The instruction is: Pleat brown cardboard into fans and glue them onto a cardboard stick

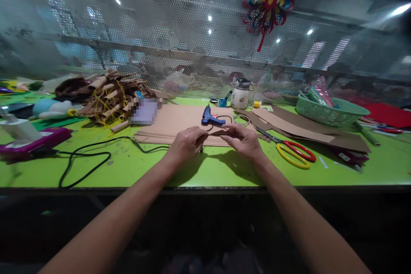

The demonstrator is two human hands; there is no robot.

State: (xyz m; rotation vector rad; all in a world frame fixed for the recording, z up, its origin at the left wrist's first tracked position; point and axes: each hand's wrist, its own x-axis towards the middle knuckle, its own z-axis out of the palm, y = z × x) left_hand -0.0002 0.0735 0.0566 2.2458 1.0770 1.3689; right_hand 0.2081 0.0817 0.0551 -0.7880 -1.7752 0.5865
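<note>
Paper (215, 132), brown and seen nearly edge-on, spans the gap between our two hands, above the front edge of the stacked sheets (175, 120). Our left hand (188, 145) pinches one end narrowly between thumb and fingers; our right hand (245, 142) pinches the other end just as narrowly. We cannot tell how much of it our fingers hide.

Just beyond our hands, a blue glue gun (208, 116) lies on the sheets, its nozzle pointing away from us. To our right, scissors (289, 147) with one red and one yellow handle lie on the green table (135, 175), the blades pointing up and left. Near them we have brown strips (289, 124), and farther off a green basket (340, 115).

Behind the sheets stand a blue pot (222, 102) and a pale jar (240, 98). On our left sit a heap of brown scraps (109, 96) tangled with yellow string, a black cable (85, 152) and a purple power strip (48, 139).
</note>
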